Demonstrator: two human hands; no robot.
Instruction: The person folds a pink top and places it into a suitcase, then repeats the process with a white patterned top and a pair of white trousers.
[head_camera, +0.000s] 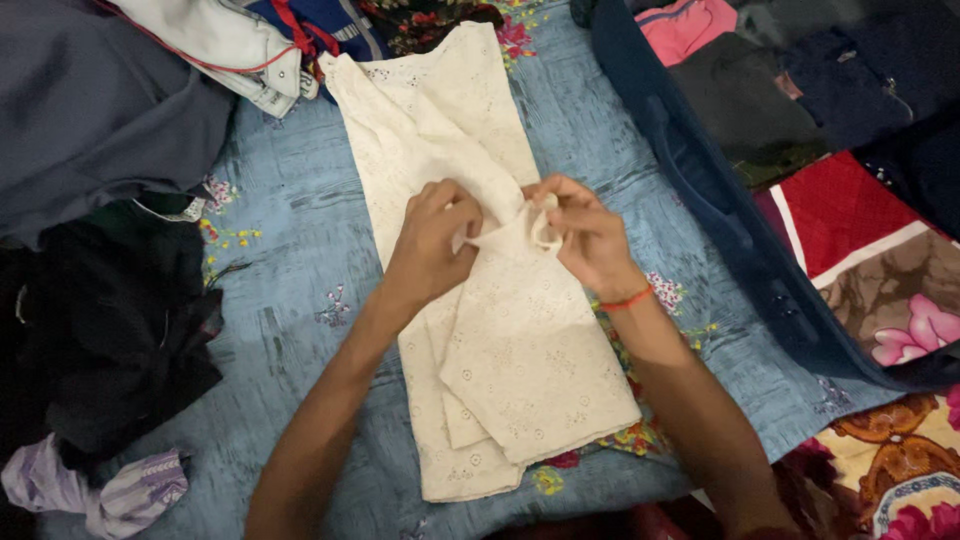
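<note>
A cream embroidered garment lies lengthwise on a blue floral bedsheet, folded into a long narrow strip. My left hand pinches a raised fold of the cloth at the garment's middle. My right hand, with a red thread at the wrist, grips the same raised fold from the other side. The two hands almost touch. The garment's far end reaches toward the pile of clothes at the top.
A grey garment and dark clothes lie at the left, with a lilac striped cloth at the bottom left. An open dark blue suitcase holding folded clothes stands at the right. White and navy clothes lie at the top.
</note>
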